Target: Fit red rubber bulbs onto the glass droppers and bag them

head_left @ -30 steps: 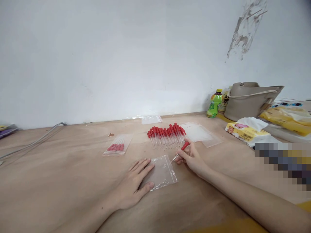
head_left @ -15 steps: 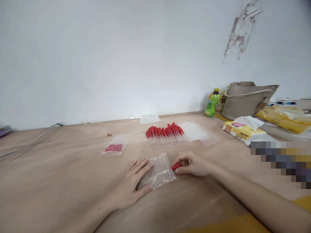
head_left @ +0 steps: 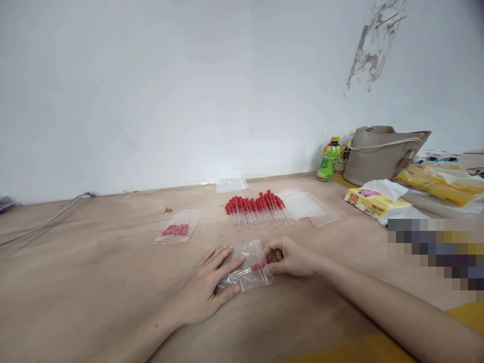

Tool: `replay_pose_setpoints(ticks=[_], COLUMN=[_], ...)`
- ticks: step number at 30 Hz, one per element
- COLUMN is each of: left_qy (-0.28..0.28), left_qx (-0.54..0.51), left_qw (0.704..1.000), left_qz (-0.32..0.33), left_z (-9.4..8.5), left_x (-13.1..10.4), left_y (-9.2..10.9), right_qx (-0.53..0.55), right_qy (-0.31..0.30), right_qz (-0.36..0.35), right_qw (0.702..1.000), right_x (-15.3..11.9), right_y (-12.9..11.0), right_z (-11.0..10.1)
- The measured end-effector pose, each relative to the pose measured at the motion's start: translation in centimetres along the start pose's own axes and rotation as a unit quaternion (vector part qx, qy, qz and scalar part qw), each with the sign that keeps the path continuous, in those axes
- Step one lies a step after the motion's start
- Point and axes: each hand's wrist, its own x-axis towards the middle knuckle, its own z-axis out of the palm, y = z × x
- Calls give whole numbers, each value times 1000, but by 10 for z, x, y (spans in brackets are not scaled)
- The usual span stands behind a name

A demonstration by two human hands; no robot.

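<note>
A clear zip-lock bag point(head_left: 247, 252) lies flat on the table, its mouth toward the right. My left hand point(head_left: 212, 282) rests on the bag's left part with fingers spread, pressing it down. A dropper with a red rubber bulb point(head_left: 257, 265) lies mostly inside the bag, its glass stem pointing left. At the bag's mouth, my right hand point(head_left: 285, 257) pinches the end of the red bulb. Farther back lies a row of several red-bulbed droppers point(head_left: 257, 209). To the left, another zip-lock bag point(head_left: 192, 222) holds several droppers.
White bags point(head_left: 300, 204) are stacked right of the dropper row, and another bag point(head_left: 231, 186) lies by the wall. At right stand a green bottle point(head_left: 328, 160), a grey-beige handbag point(head_left: 372, 159) and a tissue pack point(head_left: 372, 204). A cable point(head_left: 56, 217) runs along the left.
My right hand has moved left, sliding the dropper deeper into the bag, so most of its red bulb is now inside. My left hand stays on the bag.
</note>
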Motion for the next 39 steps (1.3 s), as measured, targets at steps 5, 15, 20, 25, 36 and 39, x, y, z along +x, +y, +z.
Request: replay_pose_setpoints(ticks=[5, 15, 20, 25, 36, 39], left_qy=[5, 40, 10, -13, 15, -3], left_qx=[-8, -101, -133, -129, -157, -171], left_qw=[1000, 994, 990, 990, 986, 984], left_qz=[-6, -15, 35, 52, 58, 57], left_z=[3, -2, -7, -8, -9, -13], left_x=[2, -4, -11, -11, -10, -9], left_y=[1, -2, -13, -16, -13, -11], right_qx=[25, 140, 107, 25, -216, -371], right_qy=[29, 35, 31, -10, 208, 334], right_qz=[118, 110, 79, 69, 36, -21], right_qw=[992, 983, 991, 997, 953, 867], right_x=[-1, -4, -6, -9, 14, 39], right_y=[-2, 3, 4, -1, 1, -4], right_z=[5, 4, -1, 0, -31, -59])
